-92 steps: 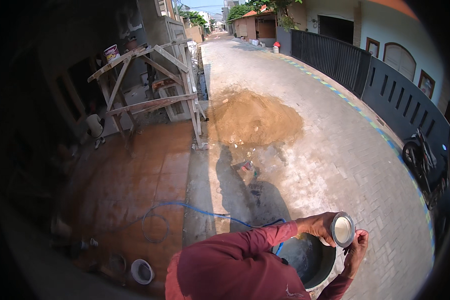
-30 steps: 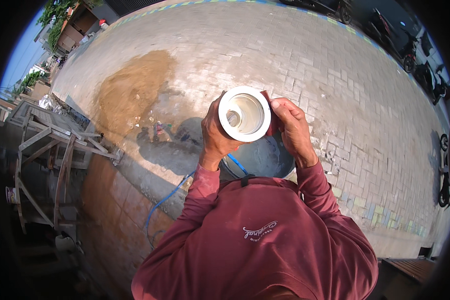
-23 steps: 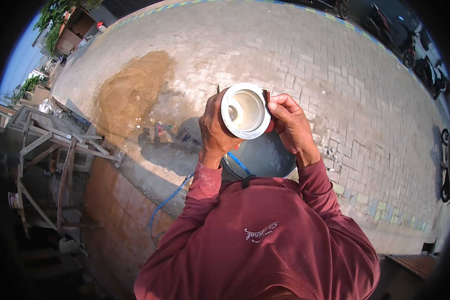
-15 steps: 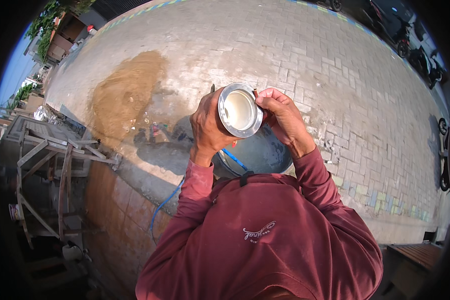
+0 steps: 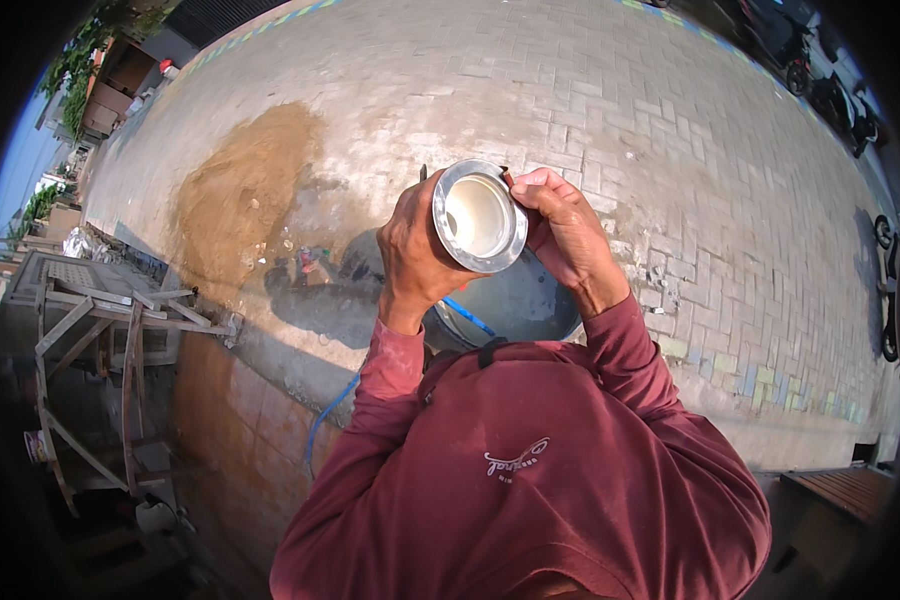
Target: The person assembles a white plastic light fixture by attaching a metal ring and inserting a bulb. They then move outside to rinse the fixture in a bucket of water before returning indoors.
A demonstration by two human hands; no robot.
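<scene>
A round fitting (image 5: 480, 215) with a flat silver metal rim and a whitish, hollow inside is held up in front of me. My left hand (image 5: 410, 240) wraps round its left side, fingers closed and partly hidden behind it. Between the thumb and fingers of my right hand (image 5: 567, 230) is a small reddish-brown stick-like piece (image 5: 509, 179), pinched at the rim's upper right edge. Just below both hands stands a round dark tub (image 5: 530, 300) holding greyish water. A blue hose (image 5: 470, 315) runs over its left side into it.
A heap of brown sand (image 5: 245, 190) lies on the paving (image 5: 620, 110) at the left. Wooden trestle frames (image 5: 100, 340) stand at the far left. Motorbikes (image 5: 840, 110) line the right edge, and a slatted bench (image 5: 845, 492) is at the lower right.
The fitting has tilted slightly and risen a little in the picture, with both hands still on it. The small piece has shifted slightly up and left along the rim.
</scene>
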